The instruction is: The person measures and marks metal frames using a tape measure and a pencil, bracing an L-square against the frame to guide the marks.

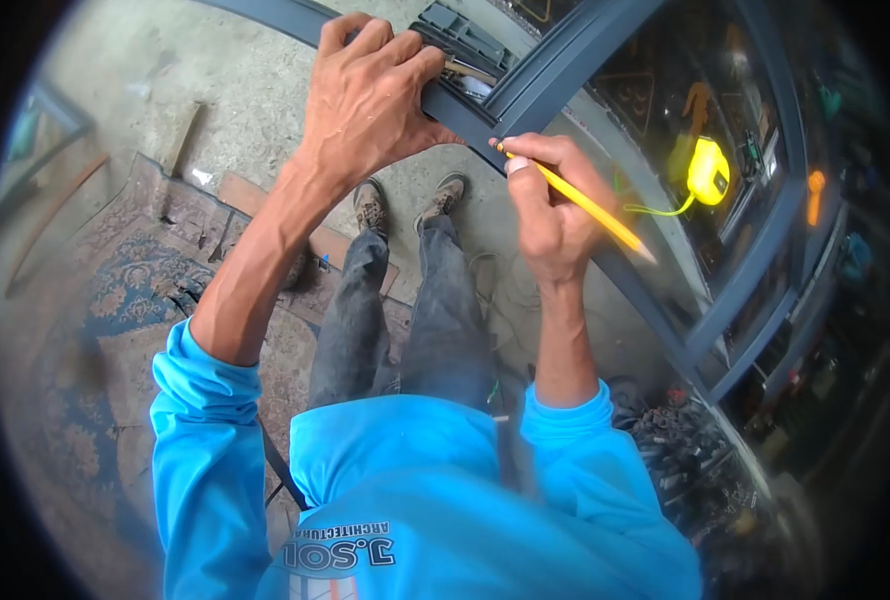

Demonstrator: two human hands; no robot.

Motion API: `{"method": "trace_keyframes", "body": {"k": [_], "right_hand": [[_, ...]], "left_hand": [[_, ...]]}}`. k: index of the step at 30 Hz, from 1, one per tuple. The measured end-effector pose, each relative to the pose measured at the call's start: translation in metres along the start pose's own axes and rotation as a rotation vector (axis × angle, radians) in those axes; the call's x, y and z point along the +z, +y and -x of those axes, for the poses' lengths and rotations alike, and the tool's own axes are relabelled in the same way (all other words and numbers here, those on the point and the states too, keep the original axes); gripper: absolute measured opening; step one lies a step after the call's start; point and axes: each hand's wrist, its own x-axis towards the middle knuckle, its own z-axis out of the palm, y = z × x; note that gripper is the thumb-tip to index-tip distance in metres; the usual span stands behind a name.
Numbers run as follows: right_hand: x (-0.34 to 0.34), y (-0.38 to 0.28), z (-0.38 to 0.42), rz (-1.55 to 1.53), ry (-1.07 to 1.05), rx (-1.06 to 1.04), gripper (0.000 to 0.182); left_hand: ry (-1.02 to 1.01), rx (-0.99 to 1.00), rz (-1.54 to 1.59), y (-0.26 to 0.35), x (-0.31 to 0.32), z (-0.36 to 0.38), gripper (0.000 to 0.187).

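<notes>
My left hand is closed over a dark grey metal window or door frame, its thumb stretched toward the frame's corner joint. Close beside that thumb, my right hand pinches a yellow pencil. One end of the pencil is at the frame's edge near the corner; a sharpened end points away to the lower right. Just past the left fingers lie grey plastic or metal pieces and a thin tool with a wooden-looking handle, partly hidden by the hand and frame.
A bright yellow tape measure with a strap lies to the right, within the frame's outline. An orange-handled item is farther right. Dark scraps are heaped below the frame. A patterned carpet and a wooden stick lie on the floor at left.
</notes>
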Motion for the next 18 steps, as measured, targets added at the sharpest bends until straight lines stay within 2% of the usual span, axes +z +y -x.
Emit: {"method": "trace_keyframes", "body": {"k": [2, 6, 10, 11, 12, 14, 16, 18], "right_hand": [[0.005, 0.01, 0.001, 0.078, 0.083, -0.256, 0.012], [0.004, 0.011, -0.002, 0.039, 0.073, -0.275, 0.015], [0.005, 0.001, -0.001, 0.141, 0.112, -0.217, 0.015], [0.002, 0.004, -0.004, 0.088, 0.022, -0.279, 0.015], [0.002, 0.005, -0.004, 0.088, 0.024, -0.282, 0.015], [0.005, 0.004, -0.001, 0.082, 0.127, -0.154, 0.014], [0.006, 0.002, 0.0, 0.138, 0.146, -0.139, 0.013], [0.003, 0.007, -0.002, 0.035, 0.023, -0.254, 0.013]], "left_hand": [[-0.012, -0.014, -0.024, 0.003, 0.0, -0.002, 0.056], [0.015, -0.01, -0.02, 0.001, 0.004, 0.0, 0.059], [0.013, -0.003, -0.044, 0.001, 0.003, 0.001, 0.059], [0.005, -0.006, -0.045, 0.001, 0.003, 0.001, 0.059], [-0.002, -0.007, -0.045, 0.001, 0.004, 0.0, 0.059], [0.013, 0.003, -0.038, 0.0, 0.004, -0.001, 0.059], [0.022, 0.004, -0.03, 0.001, 0.004, 0.001, 0.059], [0.009, -0.006, -0.02, 0.001, 0.004, 0.0, 0.06]]}}
